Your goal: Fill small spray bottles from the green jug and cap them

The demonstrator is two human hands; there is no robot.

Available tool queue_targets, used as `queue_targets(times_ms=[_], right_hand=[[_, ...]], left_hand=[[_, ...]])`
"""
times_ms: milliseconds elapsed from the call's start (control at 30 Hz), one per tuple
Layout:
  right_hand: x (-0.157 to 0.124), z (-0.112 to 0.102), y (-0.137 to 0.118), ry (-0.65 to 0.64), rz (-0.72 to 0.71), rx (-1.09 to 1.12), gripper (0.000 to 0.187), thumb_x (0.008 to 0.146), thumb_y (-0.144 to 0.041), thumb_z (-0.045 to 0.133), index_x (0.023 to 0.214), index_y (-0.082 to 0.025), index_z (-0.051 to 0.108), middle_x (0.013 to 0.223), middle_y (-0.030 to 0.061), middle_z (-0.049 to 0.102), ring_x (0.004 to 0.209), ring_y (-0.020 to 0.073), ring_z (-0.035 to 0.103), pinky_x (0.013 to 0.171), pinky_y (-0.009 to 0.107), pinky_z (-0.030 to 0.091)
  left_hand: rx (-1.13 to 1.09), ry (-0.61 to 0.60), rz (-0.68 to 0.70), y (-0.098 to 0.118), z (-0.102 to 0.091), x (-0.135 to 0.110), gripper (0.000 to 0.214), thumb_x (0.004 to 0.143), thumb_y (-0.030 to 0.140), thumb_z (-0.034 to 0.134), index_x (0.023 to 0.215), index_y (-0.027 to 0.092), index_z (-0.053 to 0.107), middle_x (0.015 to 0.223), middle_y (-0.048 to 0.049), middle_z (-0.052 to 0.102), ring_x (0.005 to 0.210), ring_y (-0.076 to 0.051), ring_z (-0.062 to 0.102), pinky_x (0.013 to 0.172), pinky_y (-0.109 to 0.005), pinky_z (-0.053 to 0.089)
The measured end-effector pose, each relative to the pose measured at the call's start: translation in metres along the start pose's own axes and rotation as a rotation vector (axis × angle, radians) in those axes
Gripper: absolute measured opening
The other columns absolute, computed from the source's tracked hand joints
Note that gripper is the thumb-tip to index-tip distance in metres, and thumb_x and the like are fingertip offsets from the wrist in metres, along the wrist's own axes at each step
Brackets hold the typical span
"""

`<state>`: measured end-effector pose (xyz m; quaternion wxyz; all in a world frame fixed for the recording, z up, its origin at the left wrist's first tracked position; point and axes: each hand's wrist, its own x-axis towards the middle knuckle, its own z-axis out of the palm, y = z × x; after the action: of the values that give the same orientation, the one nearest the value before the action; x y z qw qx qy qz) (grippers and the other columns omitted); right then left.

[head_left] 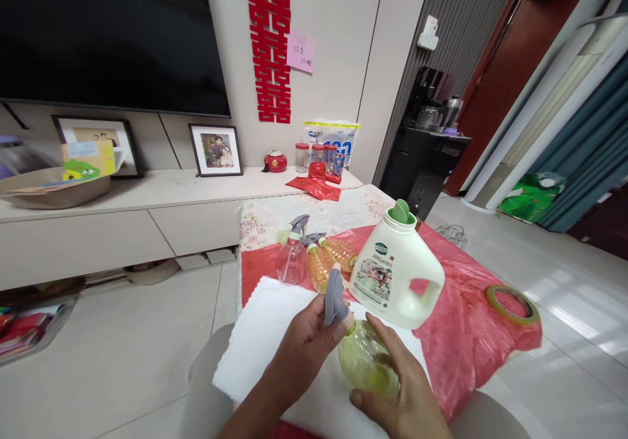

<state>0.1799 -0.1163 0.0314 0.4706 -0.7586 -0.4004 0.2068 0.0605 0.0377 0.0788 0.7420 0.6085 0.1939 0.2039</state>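
- Our left hand (307,337) is closed around the grey spray head (335,295), fingers and thumb pinching it near its collar.
- Our right hand (412,390) is curved partly open around the side of the yellow-green bottle (360,354), thumb and fingers spread against it.
- We see the spray head at the neck of this bottle; we cannot tell how firmly it is seated.
- We have the bottle over the white cloth (260,337), at the near side of the worktop (366,200); we cannot tell whether its base touches the cloth.
- Beyond our hands we see a clear spray bottle (290,263) standing upright, with two amber bottles (318,270) lying just beside it.
- Near our right hand stands the pale green jug (360,282), a green piece (401,211) in its mouth.
- Farther right, we see a tape roll (492,297) flat on the red sheet (456,315).
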Motion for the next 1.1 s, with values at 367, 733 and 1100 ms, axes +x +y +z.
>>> queue_targets(times_ms=[367,733,1100], right_hand=[[-0.002,0.006,0.006,-0.005,0.016,-0.005,0.083,0.067,-0.033,0.073,0.146,-0.024,0.049,0.146,0.0085,0.052,0.121,0.0294,0.057,0.101,0.042,0.048],[0.018,0.05,0.012,-0.041,0.014,-0.125,0.085,0.074,-0.036,0.067,0.151,-0.017,0.036,0.148,0.0121,0.049,0.133,0.0317,0.049,0.11,0.045,0.043],[0.035,0.071,0.026,-0.052,-0.302,-0.312,0.105,0.071,-0.009,0.062,0.16,-0.026,0.009,0.164,0.0068,0.022,0.151,0.0291,0.021,0.12,0.049,0.034]], left_hand=[[-0.229,0.046,-0.006,-0.021,0.001,-0.001,0.025,0.086,0.044,0.072,0.096,0.022,0.065,0.091,-0.0009,0.062,0.091,-0.019,0.058,0.091,-0.034,0.045],[-0.599,0.322,-0.052,-0.05,-0.005,0.005,0.038,0.081,0.042,0.077,0.11,0.019,0.07,0.109,-0.0106,0.073,0.112,-0.028,0.067,0.093,-0.036,0.054],[-0.58,0.493,-0.109,-0.062,-0.03,0.055,0.038,0.075,0.033,0.077,0.107,0.016,0.065,0.112,-0.0127,0.075,0.101,-0.026,0.073,0.089,-0.037,0.056]])
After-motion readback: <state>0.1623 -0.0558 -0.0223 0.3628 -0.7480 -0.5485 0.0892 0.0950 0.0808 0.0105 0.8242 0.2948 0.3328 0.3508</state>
